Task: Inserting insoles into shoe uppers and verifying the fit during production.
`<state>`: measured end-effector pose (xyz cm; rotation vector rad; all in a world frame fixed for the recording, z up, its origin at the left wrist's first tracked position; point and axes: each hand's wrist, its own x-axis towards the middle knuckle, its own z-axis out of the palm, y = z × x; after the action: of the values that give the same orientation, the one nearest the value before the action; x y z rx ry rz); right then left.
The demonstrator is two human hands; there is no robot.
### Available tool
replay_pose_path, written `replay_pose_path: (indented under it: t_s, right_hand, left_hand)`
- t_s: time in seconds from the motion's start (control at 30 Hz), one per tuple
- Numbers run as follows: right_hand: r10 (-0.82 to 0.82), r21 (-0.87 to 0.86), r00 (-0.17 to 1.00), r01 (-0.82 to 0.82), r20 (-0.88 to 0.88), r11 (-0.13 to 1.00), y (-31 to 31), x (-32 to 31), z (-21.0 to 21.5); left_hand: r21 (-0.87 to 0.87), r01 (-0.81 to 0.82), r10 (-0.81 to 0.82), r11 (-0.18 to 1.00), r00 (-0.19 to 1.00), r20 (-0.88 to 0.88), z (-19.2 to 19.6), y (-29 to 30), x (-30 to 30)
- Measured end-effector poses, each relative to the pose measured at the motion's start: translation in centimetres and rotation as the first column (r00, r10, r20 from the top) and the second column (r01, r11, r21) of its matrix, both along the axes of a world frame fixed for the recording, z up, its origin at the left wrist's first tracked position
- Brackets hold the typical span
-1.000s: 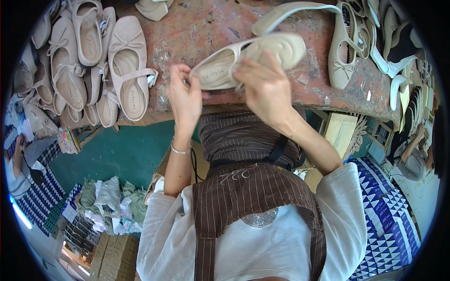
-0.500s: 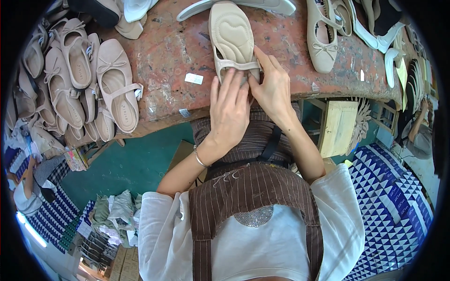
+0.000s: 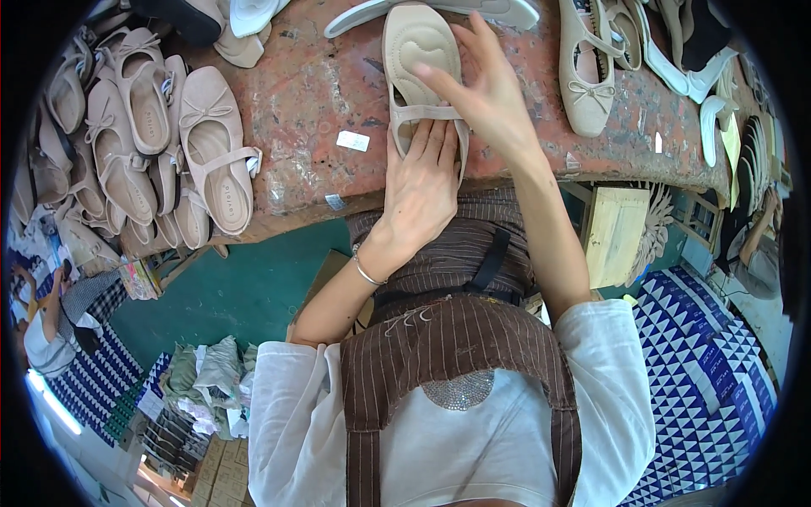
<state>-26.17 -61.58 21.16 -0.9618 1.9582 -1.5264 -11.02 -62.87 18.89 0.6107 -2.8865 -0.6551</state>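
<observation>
A beige strapped flat shoe (image 3: pixel 464 140) lies near the table's front edge, heel end pointing away from me. Inside it is a cream insole (image 3: pixel 414 38) with a stitched, padded pattern, its heel part lying exposed. A thin strap (image 3: pixel 422 111) crosses over the insole. My left hand (image 3: pixel 420 194) lies on the near part of the shoe, its straight fingers reaching into the opening just below the strap; the fingertips are partly hidden. My right hand (image 3: pixel 494 106) is raised over the shoe's right side, thumb and fingers apart, with nothing in it.
Beige bow-trimmed shoes (image 3: pixel 211 152) are piled on the table's left. Another such shoe (image 3: pixel 587 76) lies at the right, near white curved pieces (image 3: pixel 676 80). A white label (image 3: pixel 352 140) sits on the worn red table (image 3: pixel 304 93). A wooden board (image 3: pixel 615 237) stands below right.
My right hand has let go of the shoe's side and lifted up and away, fingers spreading. My left hand's fingers have come closer together in the shoe opening.
</observation>
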Motion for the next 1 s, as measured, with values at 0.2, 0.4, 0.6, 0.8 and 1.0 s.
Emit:
replay_pose_path:
  t_s: [0.2, 0.4, 0.6, 0.8, 1.0]
  right_hand:
    - [0.174, 0.16, 0.884, -0.115, -0.435, 0.98, 1.2, 2.2, 4.5]
    - [0.347, 0.397, 0.733, -0.114, -0.586, 0.911, 5.5, 6.9, 1.1]
    - [0.337, 0.433, 0.602, 0.016, -0.724, 0.901, -0.7, 4.7, -2.6]
    - [0.385, 0.453, 0.636, -0.062, -0.668, 0.889, 2.6, 6.2, -1.0]
    - [0.314, 0.432, 0.627, 0.04, -0.713, 0.901, -2.2, 3.3, -2.5]
  left_hand:
    - [0.155, -0.055, 0.056, 0.986, 0.998, -0.004, 0.2, 2.9, 2.2]
    - [0.143, -0.091, 0.103, 0.985, 0.991, -0.083, -1.3, 2.7, 1.2]
    - [-0.017, -0.024, 0.026, 1.0, 0.993, 0.111, -1.3, 3.7, 2.8]
    - [-0.029, -0.109, 0.107, 0.994, 0.993, -0.042, -1.1, 3.9, 2.2]
    - [0.031, -0.028, 0.026, 0.999, 0.998, 0.051, -1.1, 3.7, 2.4]
